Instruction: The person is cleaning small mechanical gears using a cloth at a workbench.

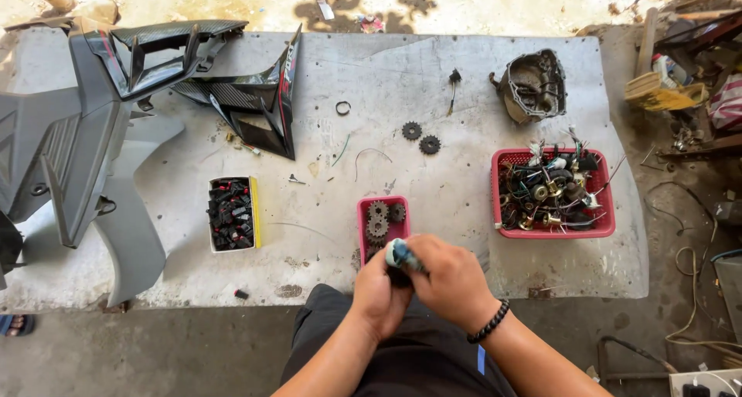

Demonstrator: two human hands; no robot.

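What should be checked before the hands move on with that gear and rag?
1. Both hands on the work: left hand and right hand meet around a pale rag. Ok.
2. Gear in the rag: hidden by fingers. Cannot tell.
3. Pink tray close by, gears inside: ok.
4. Two loose gears lying flat on the table: ok.
5. Red basket of wired parts upright: ok.

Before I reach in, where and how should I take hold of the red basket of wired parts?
Probably take the red basket by its bare near rim, coming from the person's side. Wires spill over the far and right edges, while the near rim looks clear. It sits flat on the white sheet, right of both hands.
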